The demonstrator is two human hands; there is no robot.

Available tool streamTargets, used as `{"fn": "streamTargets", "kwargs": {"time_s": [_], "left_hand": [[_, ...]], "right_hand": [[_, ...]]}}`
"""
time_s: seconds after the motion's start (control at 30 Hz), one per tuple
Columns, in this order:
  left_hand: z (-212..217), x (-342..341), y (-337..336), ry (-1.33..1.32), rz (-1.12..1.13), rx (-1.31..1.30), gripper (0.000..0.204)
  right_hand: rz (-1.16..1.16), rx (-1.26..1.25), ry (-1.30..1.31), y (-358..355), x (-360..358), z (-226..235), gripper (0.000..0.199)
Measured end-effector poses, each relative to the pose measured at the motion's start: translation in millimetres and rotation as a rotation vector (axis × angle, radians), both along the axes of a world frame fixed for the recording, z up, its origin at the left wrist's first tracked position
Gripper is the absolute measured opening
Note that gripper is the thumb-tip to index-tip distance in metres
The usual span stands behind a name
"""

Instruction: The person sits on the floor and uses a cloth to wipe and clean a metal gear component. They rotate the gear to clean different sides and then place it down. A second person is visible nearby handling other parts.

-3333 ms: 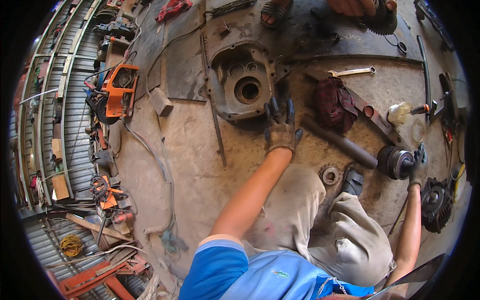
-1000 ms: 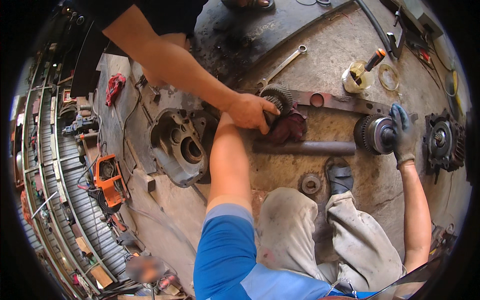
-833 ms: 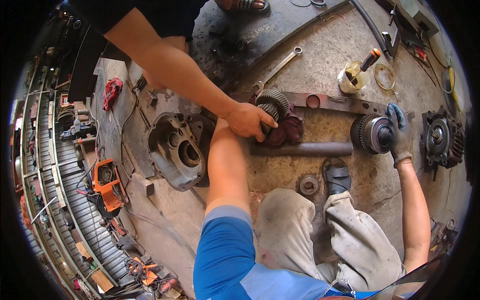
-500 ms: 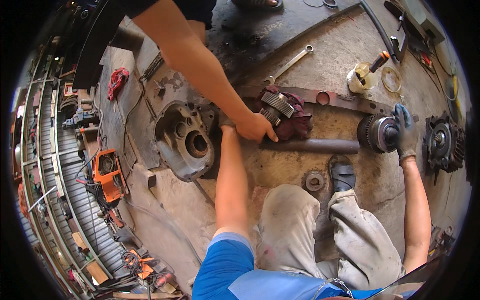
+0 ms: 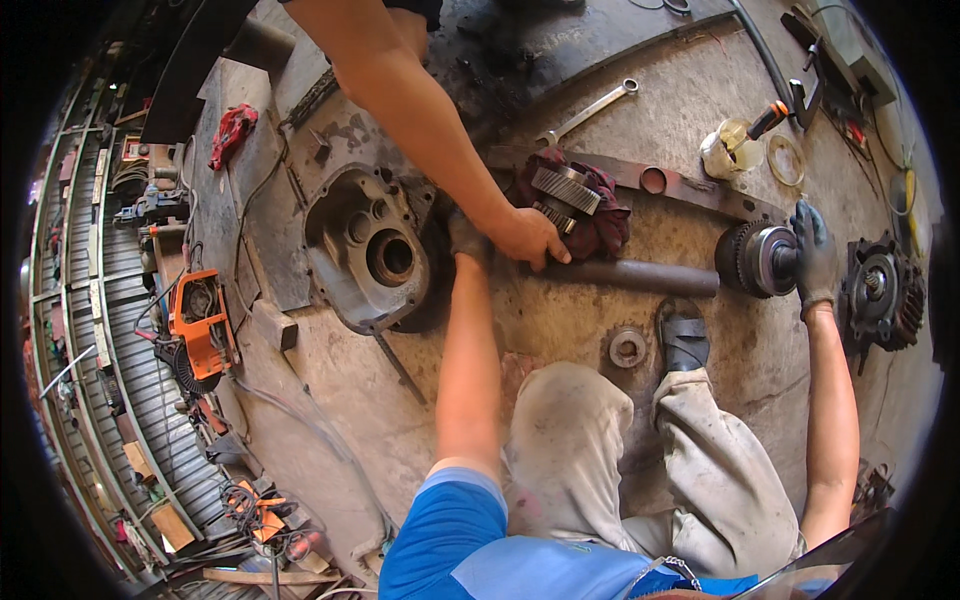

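My right hand (image 5: 816, 252), in a grey-blue work glove, rests against the end of a toothed gear drum (image 5: 752, 262); its fingers are stretched out. My left hand (image 5: 467, 236), also gloved, reaches forward beside the metal gearbox housing (image 5: 345, 285). Its fingers are hidden behind another person's bare forearm, so their grip cannot be seen. That person's hand (image 5: 528, 238) is at the near end of a dark pipe (image 5: 640, 277), close to a gear cluster (image 5: 566, 195) lying on a dark red cloth (image 5: 605, 225).
Near my sandalled foot lies a small ring gear (image 5: 627, 347). Ahead are a combination wrench (image 5: 592, 110), a flat steel bar (image 5: 700, 190) and a tub with a brush (image 5: 728, 150). A finned gear unit (image 5: 880, 290) sits far right; an orange power tool (image 5: 205, 322) lies left.
My left glove now shows more beside the other person's forearm. That person's hand has shifted slightly right. My right hand stays at the gear drum, while the whole view has tilted a little.
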State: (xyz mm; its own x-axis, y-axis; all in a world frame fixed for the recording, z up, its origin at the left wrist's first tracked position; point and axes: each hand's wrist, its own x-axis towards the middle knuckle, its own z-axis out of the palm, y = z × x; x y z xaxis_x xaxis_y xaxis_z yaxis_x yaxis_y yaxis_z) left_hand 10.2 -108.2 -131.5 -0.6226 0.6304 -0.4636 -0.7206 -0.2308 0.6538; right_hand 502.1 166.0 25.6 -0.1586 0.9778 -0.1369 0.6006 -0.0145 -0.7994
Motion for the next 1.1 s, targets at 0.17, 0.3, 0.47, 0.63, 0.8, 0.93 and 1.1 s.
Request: {"fn": "streamTargets", "kwargs": {"time_s": [0.17, 0.3, 0.47, 0.63, 0.8, 0.93, 1.1], "left_hand": [[26, 34, -20, 0.539, 0.107, -0.419, 0.031], [71, 57, -45, 0.711, -0.117, -0.771, 0.031], [133, 82, -100, 0.430, -0.314, -0.625, 0.029], [201, 95, -127, 0.313, -0.286, -0.497, 0.026], [250, 92, -122, 0.411, -0.234, -0.478, 0.025], [267, 86, -117, 0.419, -0.210, -0.410, 0.028], [279, 71, -119, 0.506, -0.132, -0.538, 0.025]], "right_hand": [[-0.023, -0.017, 0.065, 0, -1, -2, 0.054], [-0.017, -0.005, 0.016, 1, 0, -3, 0.052], [0.022, -0.012, 0.055, 6, 10, -10, 0.050], [0.114, -0.009, 0.028, 19, 27, -22, 0.047], [0.027, -0.124, 0.226, 27, 35, -36, 0.053], [0.043, -0.093, 0.266, 27, 37, -41, 0.053], [0.036, -0.078, 0.244, 27, 36, -43, 0.051]]}}
